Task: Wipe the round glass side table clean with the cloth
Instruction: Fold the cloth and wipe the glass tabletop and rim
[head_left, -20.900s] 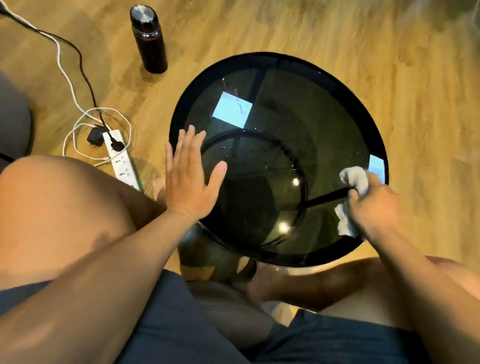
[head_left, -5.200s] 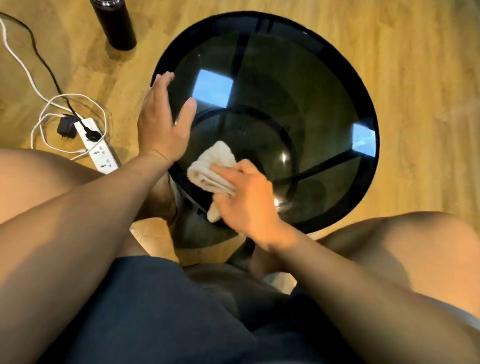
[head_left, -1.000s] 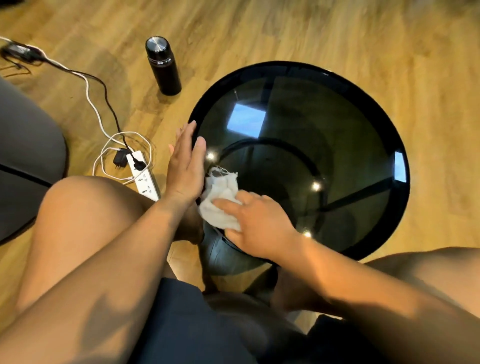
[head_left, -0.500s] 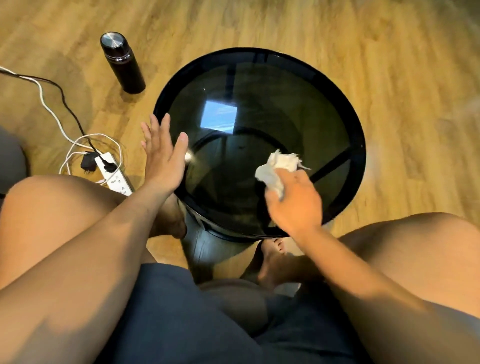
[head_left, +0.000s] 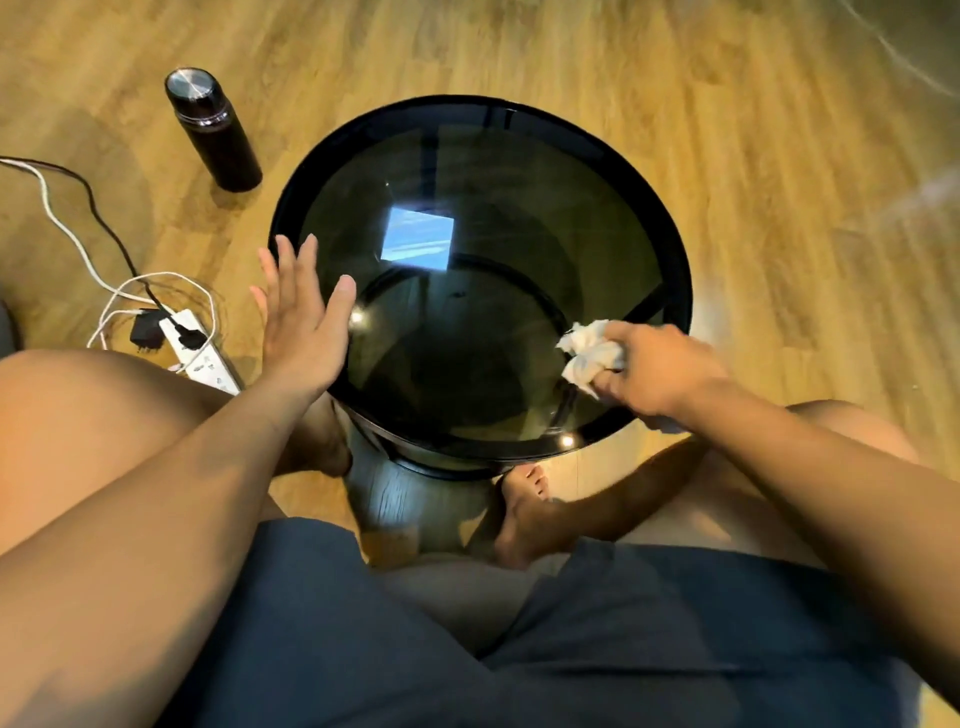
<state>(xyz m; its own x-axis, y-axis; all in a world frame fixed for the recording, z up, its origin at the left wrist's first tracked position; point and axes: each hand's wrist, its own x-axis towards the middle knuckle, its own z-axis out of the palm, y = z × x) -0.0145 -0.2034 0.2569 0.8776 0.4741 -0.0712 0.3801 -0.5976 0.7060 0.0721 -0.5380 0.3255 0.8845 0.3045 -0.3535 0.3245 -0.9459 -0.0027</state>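
On the wooden plank floor (head_left: 779, 208), head view: round smoked-glass side table with black rim (head_left: 545, 218) stands between the seated person's knees. Right hand (head_left: 660, 371), fingers clenched round a crumpled white cloth (head_left: 589, 353), sits at the near-right part of the surface, cloth just inside the rim. Left hand (head_left: 304, 327) at the left rim, fingers straight and released, gripping nothing; contact with the glass not certain. Judgement: wiping pass in hand; best done with the cloth spread flatter, firm pressure, overlapping strokes carried out to the rim, left hand steadying the top. Tall black flask with steel cap (head_left: 213, 132) and white power strip (head_left: 200, 356) on the floor, left. No brand or writing readable.
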